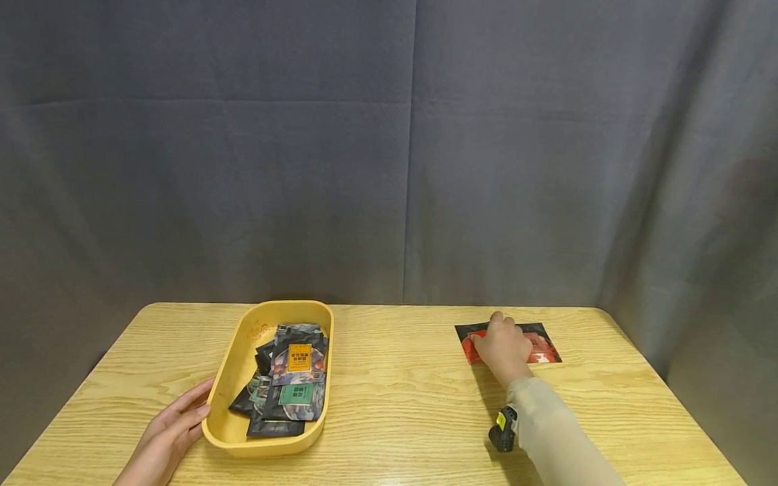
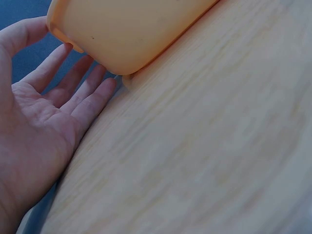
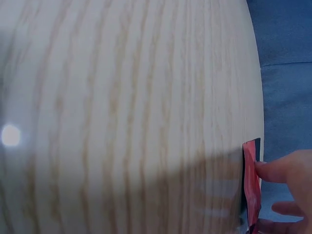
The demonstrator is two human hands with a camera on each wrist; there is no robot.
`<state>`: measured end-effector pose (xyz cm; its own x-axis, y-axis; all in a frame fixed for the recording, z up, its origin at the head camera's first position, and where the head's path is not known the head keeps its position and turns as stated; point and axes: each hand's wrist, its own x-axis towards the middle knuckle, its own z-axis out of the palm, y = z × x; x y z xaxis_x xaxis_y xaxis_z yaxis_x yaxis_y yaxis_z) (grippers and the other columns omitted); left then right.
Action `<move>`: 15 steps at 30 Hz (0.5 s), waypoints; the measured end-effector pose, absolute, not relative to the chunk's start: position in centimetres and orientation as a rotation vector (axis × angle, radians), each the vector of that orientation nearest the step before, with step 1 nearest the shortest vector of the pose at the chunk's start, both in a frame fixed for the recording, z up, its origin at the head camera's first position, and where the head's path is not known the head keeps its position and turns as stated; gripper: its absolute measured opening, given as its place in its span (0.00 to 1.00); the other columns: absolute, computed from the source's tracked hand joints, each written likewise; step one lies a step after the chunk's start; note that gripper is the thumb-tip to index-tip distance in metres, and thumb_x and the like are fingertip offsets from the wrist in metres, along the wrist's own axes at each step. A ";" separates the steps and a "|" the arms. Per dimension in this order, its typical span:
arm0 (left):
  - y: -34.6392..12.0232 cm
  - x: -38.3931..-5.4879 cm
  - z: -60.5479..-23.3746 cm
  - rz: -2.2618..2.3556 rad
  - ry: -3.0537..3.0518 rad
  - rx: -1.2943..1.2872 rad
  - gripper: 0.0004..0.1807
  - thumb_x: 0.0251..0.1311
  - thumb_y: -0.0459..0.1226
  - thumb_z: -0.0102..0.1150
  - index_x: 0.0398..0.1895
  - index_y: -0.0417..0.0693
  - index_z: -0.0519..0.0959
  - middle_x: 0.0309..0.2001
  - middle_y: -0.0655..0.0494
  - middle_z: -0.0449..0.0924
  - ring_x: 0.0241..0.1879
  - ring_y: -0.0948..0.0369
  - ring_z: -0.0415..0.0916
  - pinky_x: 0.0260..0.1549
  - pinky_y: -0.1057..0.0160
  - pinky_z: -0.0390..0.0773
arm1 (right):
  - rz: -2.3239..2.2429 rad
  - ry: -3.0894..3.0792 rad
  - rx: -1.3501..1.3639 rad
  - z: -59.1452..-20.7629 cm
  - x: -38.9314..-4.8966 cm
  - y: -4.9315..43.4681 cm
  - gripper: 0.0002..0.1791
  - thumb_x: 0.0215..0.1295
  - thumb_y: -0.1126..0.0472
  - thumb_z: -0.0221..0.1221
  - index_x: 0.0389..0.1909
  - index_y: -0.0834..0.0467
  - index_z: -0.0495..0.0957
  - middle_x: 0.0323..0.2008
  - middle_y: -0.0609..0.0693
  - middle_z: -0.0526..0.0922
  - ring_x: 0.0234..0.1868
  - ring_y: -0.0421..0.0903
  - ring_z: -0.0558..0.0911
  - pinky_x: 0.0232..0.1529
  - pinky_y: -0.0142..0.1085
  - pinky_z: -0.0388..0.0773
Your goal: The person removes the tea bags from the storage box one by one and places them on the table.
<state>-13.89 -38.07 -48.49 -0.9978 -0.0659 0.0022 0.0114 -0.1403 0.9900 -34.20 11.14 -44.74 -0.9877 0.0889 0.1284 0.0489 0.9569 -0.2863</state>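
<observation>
On the left of the table stands a yellow plastic bin (image 1: 225,405), holding several dark flat packets, one with an orange label (image 1: 299,358) and one with a green label (image 1: 296,393). My left hand (image 1: 173,428) rests at its near left side. In the left wrist view the fingers (image 2: 90,90) are loosely extended against the bin wall (image 2: 122,39), with the thumb up at the rim. Over at the far right, my right hand (image 1: 503,344) holds a red and black packet (image 1: 541,344) from above, thumb (image 3: 273,170) on it; the hand hides its middle.
The wooden table (image 1: 401,405) has rounded far corners. A grey curtain (image 1: 389,169) hangs right behind its far edge and along both sides. A small black camera (image 1: 503,432) is strapped to the right wrist, just above the tabletop.
</observation>
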 end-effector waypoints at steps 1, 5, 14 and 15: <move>-38.1 -13.9 -48.5 -2.333 -2.025 0.062 0.20 0.76 0.32 0.45 0.53 0.73 0.76 0.54 0.77 0.76 0.52 0.74 0.74 0.46 0.70 0.78 | 0.423 -2.964 -0.096 -44.7 -34.2 11.1 0.30 0.59 0.49 0.69 0.47 0.70 0.72 0.35 0.63 0.75 0.35 0.63 0.78 0.29 0.56 0.76; -38.2 -14.0 -48.7 -2.348 -2.023 0.040 0.20 0.76 0.33 0.44 0.54 0.73 0.76 0.54 0.76 0.76 0.53 0.74 0.74 0.47 0.70 0.78 | 0.376 -2.958 -0.064 -44.4 -34.0 11.1 0.29 0.61 0.48 0.67 0.47 0.69 0.74 0.33 0.61 0.76 0.32 0.61 0.79 0.25 0.53 0.75; -38.3 -14.0 -49.0 -2.344 -2.006 -0.027 0.20 0.76 0.32 0.44 0.57 0.69 0.76 0.56 0.75 0.76 0.55 0.74 0.73 0.48 0.70 0.78 | 0.442 -2.952 0.005 -42.7 -33.7 9.6 0.25 0.66 0.49 0.62 0.55 0.65 0.77 0.42 0.61 0.81 0.33 0.59 0.82 0.22 0.50 0.75; -38.4 -13.9 -49.0 -2.342 -2.008 -0.023 0.20 0.76 0.32 0.44 0.57 0.68 0.76 0.56 0.75 0.76 0.55 0.74 0.73 0.48 0.70 0.78 | 0.454 -2.948 0.020 -42.6 -33.7 9.3 0.25 0.67 0.49 0.62 0.55 0.64 0.77 0.43 0.61 0.81 0.33 0.59 0.82 0.22 0.49 0.75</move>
